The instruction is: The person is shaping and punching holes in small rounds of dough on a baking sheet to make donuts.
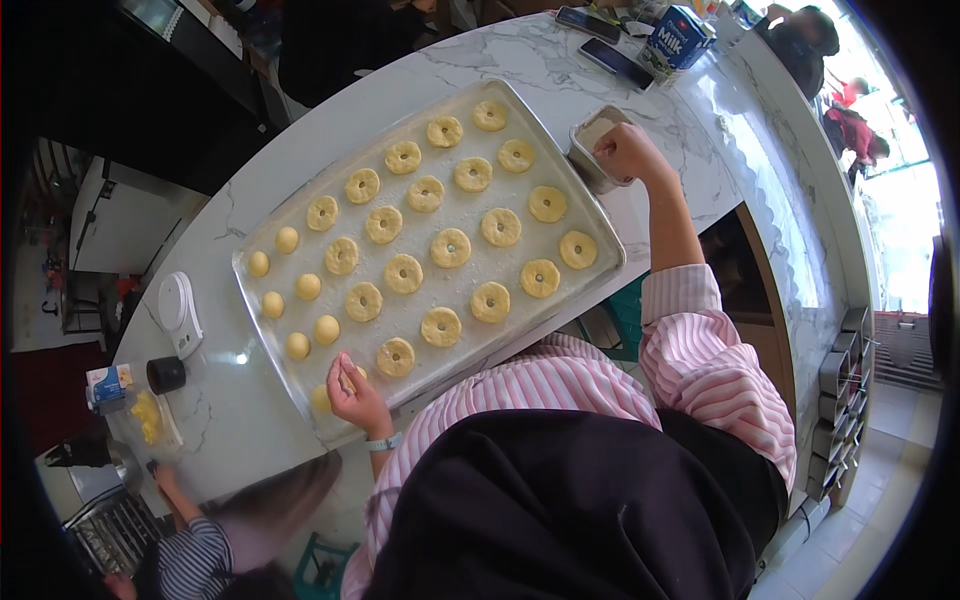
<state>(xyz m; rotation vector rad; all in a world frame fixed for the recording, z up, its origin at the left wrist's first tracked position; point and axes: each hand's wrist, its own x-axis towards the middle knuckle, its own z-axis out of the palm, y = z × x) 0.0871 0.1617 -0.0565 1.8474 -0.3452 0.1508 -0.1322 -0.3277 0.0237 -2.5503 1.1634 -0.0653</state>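
Observation:
A large metal baking tray (425,120) lies in front of me, dusted with white powder. Rows of flattened dough rings (451,248) cover most of it, each with a small hole in the middle. Several round dough balls (308,287) sit at its left end. My left hand (360,403) is over the near left corner, fingers drawn together beside a dough ball (321,398); what they pinch, if anything, is hidden. Past the tray's right end, my right hand (630,153) dips closed fingers into a rectangular metal tin (592,130) of whitish powder. Its fingertips' contents are unclear.
A milk carton (677,42) and two dark phones (615,63) lie at the far right of the marble counter (400,88). On the left are a white scale (180,312), a black round object (166,375) and yellow pieces (148,417). A person in stripes (195,560) is at lower left.

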